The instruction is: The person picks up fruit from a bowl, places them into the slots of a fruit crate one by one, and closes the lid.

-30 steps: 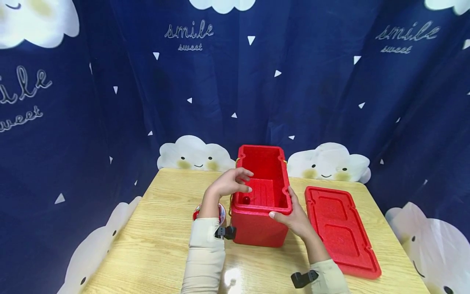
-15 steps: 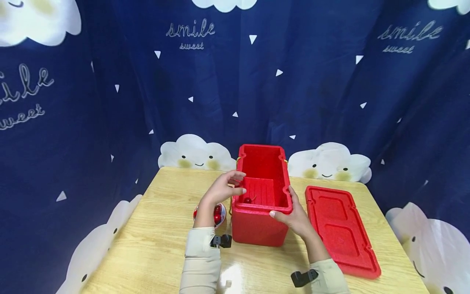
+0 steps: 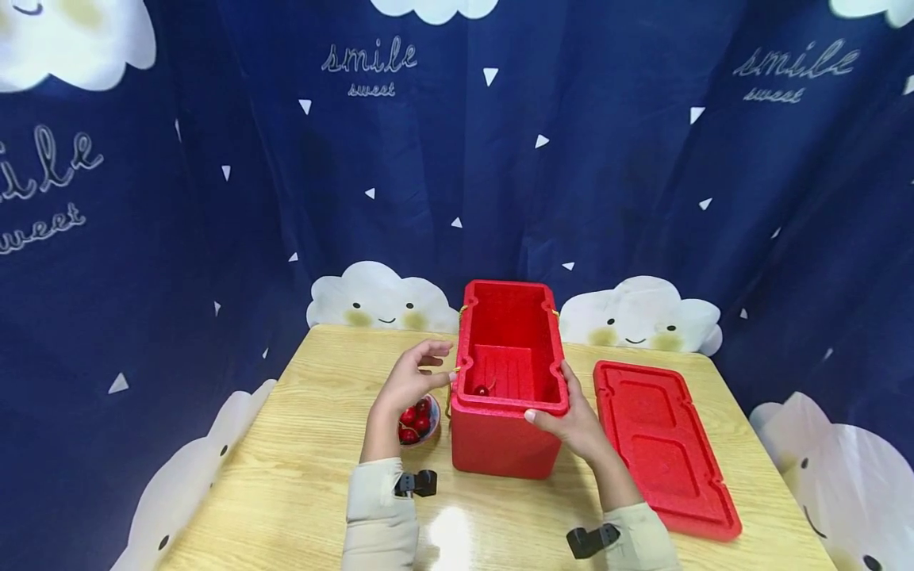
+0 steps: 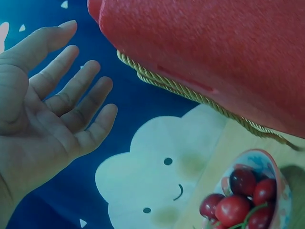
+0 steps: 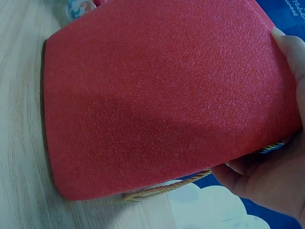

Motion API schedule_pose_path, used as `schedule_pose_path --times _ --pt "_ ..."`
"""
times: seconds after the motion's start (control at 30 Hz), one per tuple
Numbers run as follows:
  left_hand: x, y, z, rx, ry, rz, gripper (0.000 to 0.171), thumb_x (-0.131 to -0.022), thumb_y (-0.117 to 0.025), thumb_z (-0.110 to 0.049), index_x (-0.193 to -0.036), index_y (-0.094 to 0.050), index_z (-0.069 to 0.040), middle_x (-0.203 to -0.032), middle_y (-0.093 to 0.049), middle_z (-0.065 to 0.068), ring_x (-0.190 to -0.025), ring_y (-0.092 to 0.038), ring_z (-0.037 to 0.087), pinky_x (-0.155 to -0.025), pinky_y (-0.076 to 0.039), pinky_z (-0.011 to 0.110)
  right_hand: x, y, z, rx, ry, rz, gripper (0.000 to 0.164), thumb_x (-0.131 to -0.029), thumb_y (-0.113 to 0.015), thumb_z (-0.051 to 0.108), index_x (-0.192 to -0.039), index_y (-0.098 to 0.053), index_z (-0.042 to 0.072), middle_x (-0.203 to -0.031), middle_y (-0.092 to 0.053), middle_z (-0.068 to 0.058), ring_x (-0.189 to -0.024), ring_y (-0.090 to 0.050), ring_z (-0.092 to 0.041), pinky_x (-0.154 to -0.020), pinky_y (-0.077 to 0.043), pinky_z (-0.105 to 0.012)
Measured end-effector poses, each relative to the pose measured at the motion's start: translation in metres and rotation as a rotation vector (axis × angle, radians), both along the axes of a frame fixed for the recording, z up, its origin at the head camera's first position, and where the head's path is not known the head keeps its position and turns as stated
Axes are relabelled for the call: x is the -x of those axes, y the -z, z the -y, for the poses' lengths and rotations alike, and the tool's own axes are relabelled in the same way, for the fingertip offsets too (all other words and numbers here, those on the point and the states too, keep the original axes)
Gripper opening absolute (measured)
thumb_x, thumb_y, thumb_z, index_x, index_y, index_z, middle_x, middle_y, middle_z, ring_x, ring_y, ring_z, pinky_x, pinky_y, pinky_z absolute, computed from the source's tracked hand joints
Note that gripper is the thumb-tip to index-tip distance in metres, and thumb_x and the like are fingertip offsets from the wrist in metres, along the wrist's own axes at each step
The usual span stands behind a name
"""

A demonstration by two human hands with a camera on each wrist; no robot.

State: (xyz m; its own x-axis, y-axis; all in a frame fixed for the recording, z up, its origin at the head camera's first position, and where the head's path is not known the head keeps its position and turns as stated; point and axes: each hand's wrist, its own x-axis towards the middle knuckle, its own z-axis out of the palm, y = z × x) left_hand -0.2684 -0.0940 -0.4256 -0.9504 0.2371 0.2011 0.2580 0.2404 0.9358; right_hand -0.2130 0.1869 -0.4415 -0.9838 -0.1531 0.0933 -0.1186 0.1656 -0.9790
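Red box (image 3: 505,444): between the two hands, upright on the desk (image 3: 300,460), its open top facing up; the right hand (image 3: 577,420) steadies it.
Right hand: holding the box by its near right corner, thumb at the near rim and the other fingers along the right side wall.
Left hand (image 3: 408,381): wide, thumb well apart from the fingers, just beside the box's left rim; the left wrist view shows the palm bare and a gap between the fingertips and the box.
Single cherry (image 3: 481,390): between the hands, on the box floor towards the near left corner, with a thin stem.
Bowl (image 4: 285,202): partly behind the left hand in the head view, on the desk near the box's left side, patterned, with a reddish rim.
Cherries (image 4: 232,211): in that bowl, dark to bright red, a green stem among them.
Gold rope (image 4: 181,91): along the box's side nearest the left hand; more shows by the right hand's fingers.
Red lid (image 3: 660,444): flat on the desk, right of the right hand.
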Motion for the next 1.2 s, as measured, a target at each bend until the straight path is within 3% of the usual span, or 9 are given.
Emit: schedule_pose_path --times 0.43,0.8,1.2 --pt "-0.008 0.029 0.018 -0.045 -0.098 0.030 0.044 -0.075 -0.074 -0.002 -0.117 -0.061 -0.009 -0.114 -0.060 0.007 -0.102 -0.055 0.028 -0.083 -0.047 0.041 -0.001 -0.004 0.000 -0.004 0.013 0.023 0.102 -0.073 -0.076 0.010 -0.148 -0.006 0.007 -0.139 -0.033 -0.020 -0.122 -0.037 -0.038 -0.084 -0.048 -0.041" --pt "-0.017 0.058 0.034 -0.109 -0.174 0.135 0.048 -0.074 -0.074 0.000 -0.120 -0.060 -0.006 -0.117 -0.057 0.012 -0.108 -0.051 0.037 -0.085 -0.046 0.041 0.001 -0.001 0.000 -0.003 0.007 0.022 0.103 -0.073 -0.075 0.010 -0.148 -0.005 0.008 -0.139 -0.032 -0.020 -0.123 -0.036 -0.039 -0.085 -0.047 -0.042" --pt "-0.023 0.088 0.051 -0.118 -0.258 0.185 0.050 -0.072 -0.074 0.004 -0.119 -0.057 0.001 -0.120 -0.053 0.022 -0.110 -0.049 0.039 -0.084 -0.046 0.038 0.001 0.000 -0.001 -0.024 0.013 0.024 0.103 -0.073 -0.075 0.011 -0.148 -0.005 0.008 -0.139 -0.032 -0.020 -0.122 -0.037 -0.038 -0.087 -0.046 -0.042"
